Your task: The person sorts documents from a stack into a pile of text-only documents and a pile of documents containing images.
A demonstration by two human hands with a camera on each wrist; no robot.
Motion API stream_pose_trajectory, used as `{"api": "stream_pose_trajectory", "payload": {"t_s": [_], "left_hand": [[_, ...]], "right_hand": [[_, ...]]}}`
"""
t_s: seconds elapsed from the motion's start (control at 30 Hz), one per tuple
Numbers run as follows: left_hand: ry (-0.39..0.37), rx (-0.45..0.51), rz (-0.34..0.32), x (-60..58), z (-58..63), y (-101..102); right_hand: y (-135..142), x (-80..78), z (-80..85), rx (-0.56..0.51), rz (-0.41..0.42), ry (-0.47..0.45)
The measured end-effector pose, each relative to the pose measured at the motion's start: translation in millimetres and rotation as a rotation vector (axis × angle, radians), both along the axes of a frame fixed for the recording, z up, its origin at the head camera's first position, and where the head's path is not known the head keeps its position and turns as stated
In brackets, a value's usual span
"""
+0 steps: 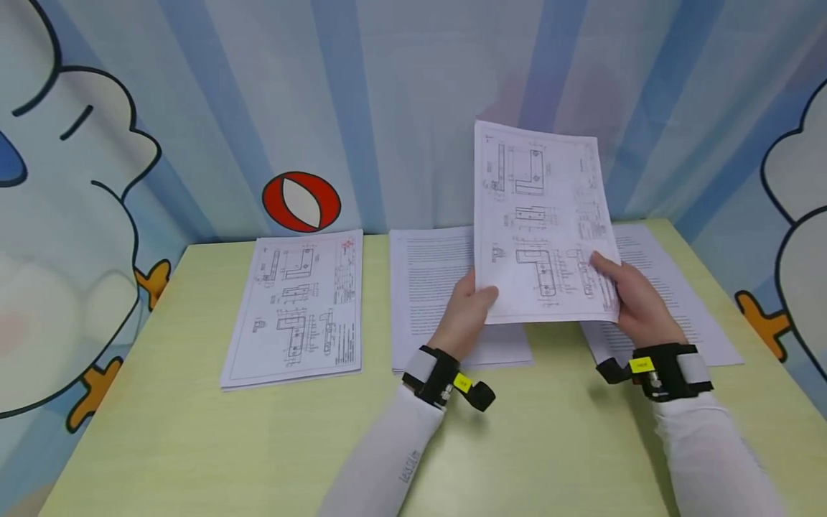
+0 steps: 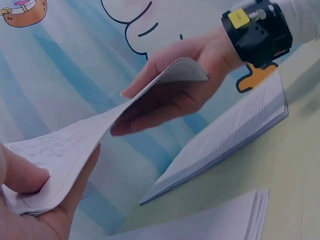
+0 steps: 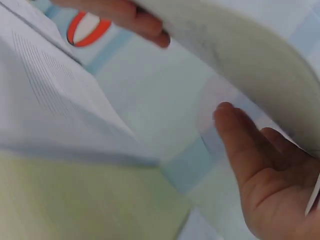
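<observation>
Both hands hold up a thin sheaf of drawing sheets (image 1: 549, 273), printed with technical drawings of an L-shaped part. My left hand (image 1: 465, 316) pinches its lower left edge, thumb on the printed face and fingers behind. At the right edge my right hand (image 1: 636, 301) has its thumb over the front, with fingers underneath in the left wrist view. The sheaf bows between the hands there. Below and behind it lie a middle pile of text pages (image 1: 429, 287) and a right pile of text pages (image 1: 672, 294), both partly covered by the sheaf.
To the left on the pale green table (image 1: 258, 452) lies a pile of similar drawing sheets (image 1: 258, 359), with a red mark in its top corner. A blue striped curtain (image 1: 420, 108) with cartoon figures hangs right behind the table's far edge.
</observation>
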State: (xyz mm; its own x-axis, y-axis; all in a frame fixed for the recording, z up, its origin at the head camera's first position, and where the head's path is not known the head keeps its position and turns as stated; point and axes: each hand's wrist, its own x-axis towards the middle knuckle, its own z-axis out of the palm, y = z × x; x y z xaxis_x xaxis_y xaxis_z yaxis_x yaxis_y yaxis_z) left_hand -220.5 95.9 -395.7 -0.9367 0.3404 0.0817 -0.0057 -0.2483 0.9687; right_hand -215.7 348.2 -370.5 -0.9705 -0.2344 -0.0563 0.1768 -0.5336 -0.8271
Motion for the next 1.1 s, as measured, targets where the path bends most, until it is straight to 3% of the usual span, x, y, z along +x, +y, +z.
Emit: {"api": "stream_pose_trajectory", "payload": {"t_s": [0.1, 0.3, 0.4, 0.57, 0.73, 0.97, 1.1], "left_hand": [[0.01, -0.037, 0.06, -1.8, -0.3, -22], [0.014, -0.107, 0.234, 0.9, -2.9, -61], [0.034, -0.157, 0.298, 3.3, -4.8, -79], [0.031, -0.281, 0.329, 7.9, -7.2, -118], [0.049, -0.408, 0.35, 15.6, -2.0, -168], [0.147, -0.579, 0.458, 23.9, 8.4, -228], [0.229, -0.747, 0.497, 26.9, 9.8, -256]], "right_hand": [[-23, 2.2, 7.1, 0.058, 0.021, 0.046], [-73, 4.6, 13.0, 0.464, -0.065, 0.082], [-95, 4.9, 9.8, 0.585, -0.121, 0.111], [-126, 4.8, 5.8, 0.643, -0.135, 0.147], [-167, 0.2, 9.1, 0.673, -0.083, 0.156], [-222, -12.3, 9.7, 0.765, -0.03, 0.19], [-248, -19.5, 3.0, 0.799, -0.028, 0.183]]}}
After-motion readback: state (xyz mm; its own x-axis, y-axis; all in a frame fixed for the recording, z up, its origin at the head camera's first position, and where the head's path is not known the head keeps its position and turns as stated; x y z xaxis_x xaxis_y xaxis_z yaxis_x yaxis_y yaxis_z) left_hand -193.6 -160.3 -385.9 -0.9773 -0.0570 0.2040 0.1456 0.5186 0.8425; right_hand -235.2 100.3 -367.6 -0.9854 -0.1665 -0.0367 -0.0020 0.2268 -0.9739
